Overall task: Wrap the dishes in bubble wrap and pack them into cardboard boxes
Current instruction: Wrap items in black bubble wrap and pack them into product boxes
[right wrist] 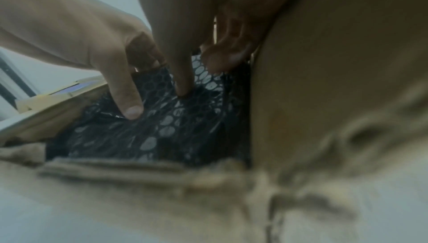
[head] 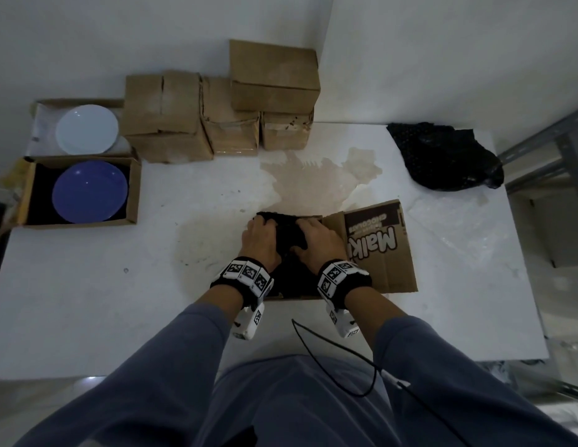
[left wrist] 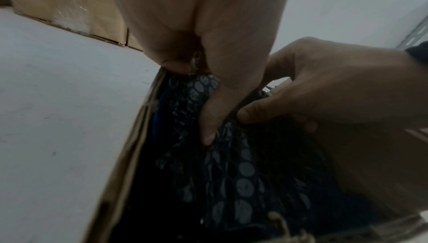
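Both hands are down in the open cardboard box [head: 382,253] near the front of the white table [head: 87,301]. The left hand [head: 260,241] and right hand [head: 318,241] each have fingers curled into the black bubble wrap bundle [head: 289,233] sitting inside it, thumbs pressing on top. A blue plate [head: 90,191] and a white plate [head: 87,129] sit in open boxes far left, well apart.

Dim, flat light throughout; the head view bows at its edges, and both wrist views are soft and blurred.
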`<control>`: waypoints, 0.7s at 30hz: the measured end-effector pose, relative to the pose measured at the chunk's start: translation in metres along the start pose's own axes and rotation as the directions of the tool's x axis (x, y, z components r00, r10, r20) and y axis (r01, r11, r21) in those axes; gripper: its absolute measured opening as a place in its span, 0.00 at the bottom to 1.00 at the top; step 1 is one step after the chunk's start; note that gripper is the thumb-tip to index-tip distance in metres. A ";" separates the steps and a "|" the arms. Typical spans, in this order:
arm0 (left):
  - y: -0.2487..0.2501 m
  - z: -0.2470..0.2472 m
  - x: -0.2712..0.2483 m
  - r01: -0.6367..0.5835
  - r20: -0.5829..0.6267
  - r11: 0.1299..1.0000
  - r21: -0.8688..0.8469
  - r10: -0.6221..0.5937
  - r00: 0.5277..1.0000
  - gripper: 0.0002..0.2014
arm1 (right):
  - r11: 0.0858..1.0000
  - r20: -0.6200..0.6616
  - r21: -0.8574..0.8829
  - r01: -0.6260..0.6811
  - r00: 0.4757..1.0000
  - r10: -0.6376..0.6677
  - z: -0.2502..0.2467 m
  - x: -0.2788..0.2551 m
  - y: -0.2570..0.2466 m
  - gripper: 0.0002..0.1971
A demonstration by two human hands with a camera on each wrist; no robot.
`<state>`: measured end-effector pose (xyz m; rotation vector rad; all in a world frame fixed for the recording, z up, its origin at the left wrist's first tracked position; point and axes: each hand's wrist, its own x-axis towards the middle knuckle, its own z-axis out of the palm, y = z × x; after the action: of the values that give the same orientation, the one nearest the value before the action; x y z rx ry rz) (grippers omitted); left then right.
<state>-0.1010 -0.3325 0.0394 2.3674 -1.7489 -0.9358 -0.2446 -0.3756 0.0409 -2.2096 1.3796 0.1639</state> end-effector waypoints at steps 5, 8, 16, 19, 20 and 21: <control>0.000 0.003 -0.003 0.000 -0.012 1.000 0.017 0.000 1.000 0.28 | 1.000 0.013 0.001 -0.017 1.000 0.017 -0.005 0.003 -0.005 0.26; 0.000 0.004 -0.008 -0.033 -0.002 0.999 0.016 0.033 0.999 0.31 | 0.999 0.053 -0.008 -0.053 0.997 0.054 -0.007 0.009 -0.009 0.22; -0.007 0.011 -0.022 -0.155 -0.075 0.983 -0.098 0.148 0.986 0.44 | 0.996 0.114 -0.029 -0.087 0.989 0.090 -0.009 0.017 -0.011 0.20; -0.012 0.012 -0.025 -0.196 -0.089 0.974 -0.115 0.187 0.978 0.44 | 0.996 0.081 -0.002 -0.093 0.992 0.093 -0.008 0.015 -0.007 0.21; -0.013 0.012 -0.025 -0.208 -0.088 0.973 -0.100 0.200 0.976 0.45 | 0.996 0.074 0.001 -0.094 0.993 0.094 -0.009 0.014 -0.006 0.21; -0.015 0.012 -0.025 -0.218 -0.086 0.973 -0.082 0.211 0.974 0.45 | 0.995 0.063 0.008 -0.096 0.993 0.095 -0.009 0.014 -0.004 0.21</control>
<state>-0.0990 -0.3012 0.0350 2.0793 -1.8441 -0.8610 -0.2359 -0.3896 0.0454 -2.1125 1.4492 0.2576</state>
